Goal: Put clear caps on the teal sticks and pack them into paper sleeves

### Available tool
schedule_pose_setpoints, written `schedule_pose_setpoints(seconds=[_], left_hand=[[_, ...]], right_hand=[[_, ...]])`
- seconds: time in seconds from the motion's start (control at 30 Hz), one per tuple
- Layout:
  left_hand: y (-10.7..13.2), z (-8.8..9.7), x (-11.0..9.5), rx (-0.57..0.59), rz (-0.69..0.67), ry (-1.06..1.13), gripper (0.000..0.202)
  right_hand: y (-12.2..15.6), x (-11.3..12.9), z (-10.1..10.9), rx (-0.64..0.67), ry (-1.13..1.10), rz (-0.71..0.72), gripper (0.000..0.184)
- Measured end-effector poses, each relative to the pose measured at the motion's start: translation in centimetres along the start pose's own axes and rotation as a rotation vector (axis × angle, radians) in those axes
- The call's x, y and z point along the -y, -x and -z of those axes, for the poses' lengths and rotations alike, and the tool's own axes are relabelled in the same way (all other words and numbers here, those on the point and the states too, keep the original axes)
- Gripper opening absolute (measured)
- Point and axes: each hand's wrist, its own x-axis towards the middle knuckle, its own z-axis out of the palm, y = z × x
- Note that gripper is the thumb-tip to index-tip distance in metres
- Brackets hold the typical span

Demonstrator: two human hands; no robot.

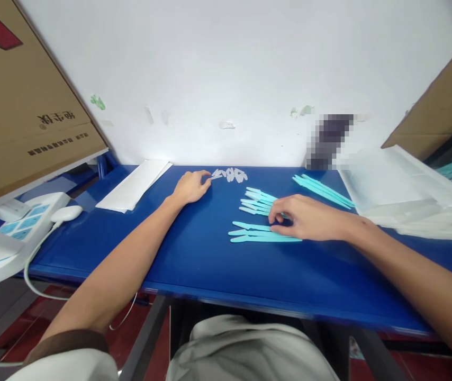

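Near the back of the blue table, my left hand (pixel 191 186) pinches a small translucent plastic cap (pixel 217 177) between thumb and index finger. A little pile of similar caps (pixel 236 174) lies just right of it. My right hand (pixel 299 216) is low over several turquoise eyebrow razors (pixel 265 239), its fingers curled and its thumb on the handle of one in the front group. The curled fingers partly hide that grip. Another group of razors (pixel 258 201) lies fanned just behind, partly covered by the same hand. More razors (pixel 321 190) rest together farther right.
White paper sheets (pixel 134 188) lie on the left of the blue table (pixel 202 264). Clear plastic bags (pixel 404 185) are stacked at right. A white power strip (pixel 31 227) with a plugged-in cable stands far left. Cardboard boxes (pixel 23 106) flank both sides, before a white wall (pixel 226 69).
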Motion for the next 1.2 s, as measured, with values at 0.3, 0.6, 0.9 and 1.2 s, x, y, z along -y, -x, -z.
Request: schedule_pose_setpoints(seconds=[0.3,0.6,0.9,1.2], left_hand=[[0.8,0.6,-1.7,0.109,-0.037,-0.180,0.040],[0.4,0.1,-1.0,-0.068,0.003,0.058,0.035],[-0.2,0.0,-0.5,-0.069,0.018,0.092,0.042],[-0.4,-0.7,-0.5,-0.086,0.039,0.058,0.049]], right_hand=[[-0.3,-0.4,0.0,0.097,-0.087,-0.107,0.015],[-0.1,0.0,0.0,0.026,0.008,-0.103,0.010],[-0.2,0.0,-0.1,-0.054,0.091,-0.083,0.011],[-0.2,-0.1,-0.1,-0.071,0.077,-0.074,0.011]])
